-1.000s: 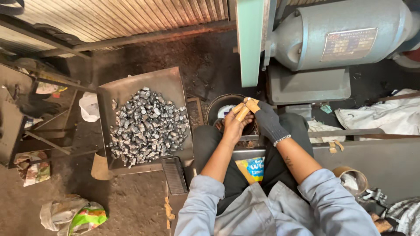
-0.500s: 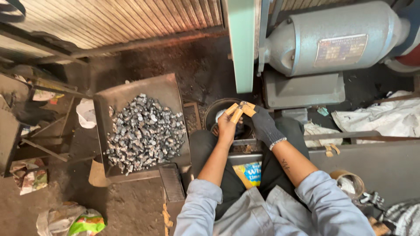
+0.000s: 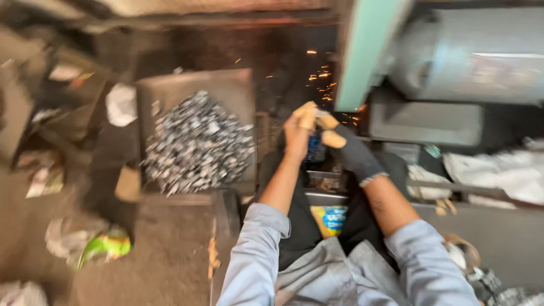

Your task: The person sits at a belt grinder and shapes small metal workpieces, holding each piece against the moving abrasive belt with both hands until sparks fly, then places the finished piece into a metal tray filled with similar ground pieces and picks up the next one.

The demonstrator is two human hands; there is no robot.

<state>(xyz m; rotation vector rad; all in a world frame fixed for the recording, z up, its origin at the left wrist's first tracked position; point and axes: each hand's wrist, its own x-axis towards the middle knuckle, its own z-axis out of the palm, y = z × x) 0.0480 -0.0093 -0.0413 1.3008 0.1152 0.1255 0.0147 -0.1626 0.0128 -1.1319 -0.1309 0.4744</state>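
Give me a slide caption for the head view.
Two hands press a small piece toward a grinder, sparks flying beside a tray of metal parts.

Small metal piece pinched between both hands, blurred

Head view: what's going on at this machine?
A seated person holds a small workpiece with both hands, bare left hand and dark-gloved right hand, up against the grinding machine. Orange sparks fly off beside it. To the left, a metal tray holds a heap of small shiny metal pieces. The picture is motion-blurred.
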